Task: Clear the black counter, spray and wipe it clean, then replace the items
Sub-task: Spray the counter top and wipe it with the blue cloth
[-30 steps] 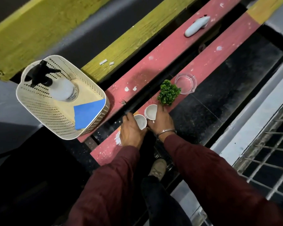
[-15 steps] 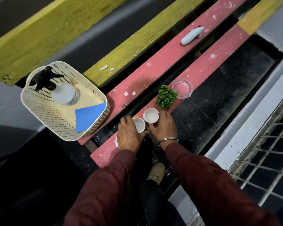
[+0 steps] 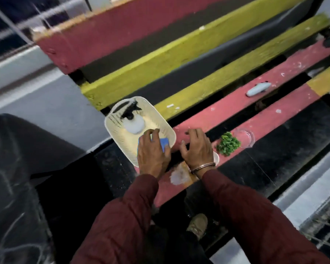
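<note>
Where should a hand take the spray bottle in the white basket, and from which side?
Grip the spray bottle around its pale body, just under the black trigger head, coming from above. It stands in the basket, whose walls block the sides; only the top is free.

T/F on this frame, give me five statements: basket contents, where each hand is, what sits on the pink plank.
1. The left hand reaches into the cream perforated plastic basket over the blue cloth. True.
2. The white spray bottle with a black trigger stands on the black counter. False: it lies inside the basket.
3. The right hand grips the small green leafy plant. False: its fingers are spread and hold nothing; the plant sits apart, to its right.
4. A clear round glass dish sits beside the plant on the pink plank. True.
5. The pale blue oblong object is in the basket. False: it lies on a farther pink plank.
</note>
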`<state>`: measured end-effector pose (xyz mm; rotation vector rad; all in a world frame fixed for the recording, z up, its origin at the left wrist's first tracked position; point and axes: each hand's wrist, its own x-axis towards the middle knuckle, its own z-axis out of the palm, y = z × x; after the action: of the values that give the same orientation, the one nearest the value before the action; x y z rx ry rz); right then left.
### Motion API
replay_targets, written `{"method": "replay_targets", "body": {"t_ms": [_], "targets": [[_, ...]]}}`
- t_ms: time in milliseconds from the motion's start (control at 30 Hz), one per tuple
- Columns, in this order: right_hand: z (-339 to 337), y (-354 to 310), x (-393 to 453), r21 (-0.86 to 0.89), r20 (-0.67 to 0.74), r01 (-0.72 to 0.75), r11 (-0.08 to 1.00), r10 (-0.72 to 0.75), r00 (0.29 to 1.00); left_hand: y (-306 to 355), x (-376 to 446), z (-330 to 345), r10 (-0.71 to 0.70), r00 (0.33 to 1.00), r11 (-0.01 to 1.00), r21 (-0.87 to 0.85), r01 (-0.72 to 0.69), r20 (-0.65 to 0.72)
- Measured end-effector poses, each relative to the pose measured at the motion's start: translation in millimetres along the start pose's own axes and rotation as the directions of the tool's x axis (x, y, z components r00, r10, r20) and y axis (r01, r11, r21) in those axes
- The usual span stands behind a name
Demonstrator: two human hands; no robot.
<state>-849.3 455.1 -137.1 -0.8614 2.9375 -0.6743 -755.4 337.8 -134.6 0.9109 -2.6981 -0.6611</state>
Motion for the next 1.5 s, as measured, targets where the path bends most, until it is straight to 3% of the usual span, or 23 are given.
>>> {"method": "replay_targets", "body": {"t_ms": [200, 300, 433, 567, 767, 900, 1000, 1167, 1267, 1400, 1500], "targets": [[16, -69, 34, 0.115, 0.084, 0.077, 0.990, -0.087, 0.993, -66, 47, -48, -0.237, 0.971, 0.964, -0.132, 0.231, -0.025], [34, -86, 53, 0.097, 0.254, 0.006, 0.995, -0.030, 0.967, -95, 72, -51, -0.296, 0.955, 0.938, -0.184, 0.293, 0.011], [60, -91, 69, -0.017, 0.491, -0.064, 0.998, 0.064, 0.869, -121, 95, -40, -0.279, 0.948, 0.923, -0.229, 0.308, 0.151], [93, -85, 78, -0.139, 0.634, 0.032, 0.990, 0.064, 0.771, -132, 114, -16, -0.306, 0.934, 0.884, -0.309, 0.351, 0.186], [151, -70, 89, -0.311, 0.721, 0.314, 0.897, 0.007, 0.693, -146, 135, 19, -0.340, 0.935, 0.817, -0.459, 0.348, 0.103], [179, -60, 89, -0.374, 0.734, 0.362, 0.854, 0.034, 0.678, -155, 139, 37, -0.316, 0.948, 0.819, -0.490, 0.298, 0.048], [187, -65, 90, -0.404, 0.713, 0.335, 0.851, 0.063, 0.699, -150, 144, 45, -0.364, 0.931, 0.766, -0.558, 0.321, 0.036], [192, -56, 89, -0.401, 0.730, 0.273, 0.874, 0.124, 0.672, -139, 149, 54, -0.441, 0.891, 0.621, -0.683, 0.385, 0.102], [189, -56, 90, -0.328, 0.755, 0.227, 0.917, 0.110, 0.647, -138, 147, 57, -0.433, 0.894, 0.632, -0.669, 0.391, 0.113], [171, -70, 97, -0.127, 0.779, 0.048, 0.991, 0.070, 0.623, -139, 145, 51, -0.459, 0.886, 0.673, -0.628, 0.391, 0.060], [148, -82, 101, -0.055, 0.764, -0.035, 0.998, 0.064, 0.642, -131, 148, 33, -0.456, 0.889, 0.705, -0.589, 0.395, 0.049]]}}
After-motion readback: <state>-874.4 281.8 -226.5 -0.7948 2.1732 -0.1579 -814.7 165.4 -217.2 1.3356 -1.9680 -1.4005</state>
